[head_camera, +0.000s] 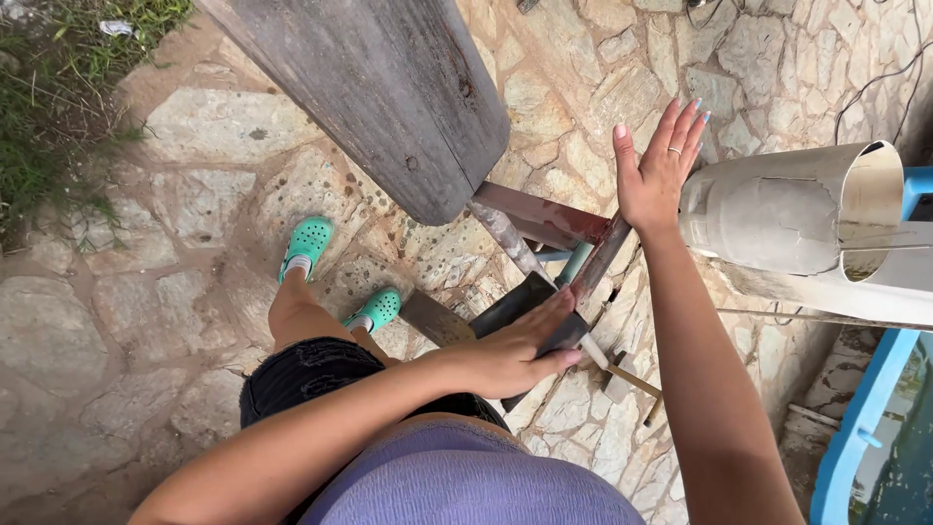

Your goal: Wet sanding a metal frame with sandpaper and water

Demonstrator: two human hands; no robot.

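I am seeing the left hand [515, 355] clamping the dark metal handle [530, 311], seemingly for steadiness, while the right hand [659, 165], fingers spread flat, is bracing beside the grey cylinder [768, 219].

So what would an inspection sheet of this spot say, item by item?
Surface: stone paving, irregular slabs.
Job's things: dark metal piece on a rusty frame; weathered wooden plank above.
Clutter: pale cylinder at right; litter scrap in the grass.
Grips: left hand rests closed on the dark piece; right hand open, raised, holding nothing.
Cables: thin dark wire across the paving.
Surroundings: grass, blue frame.
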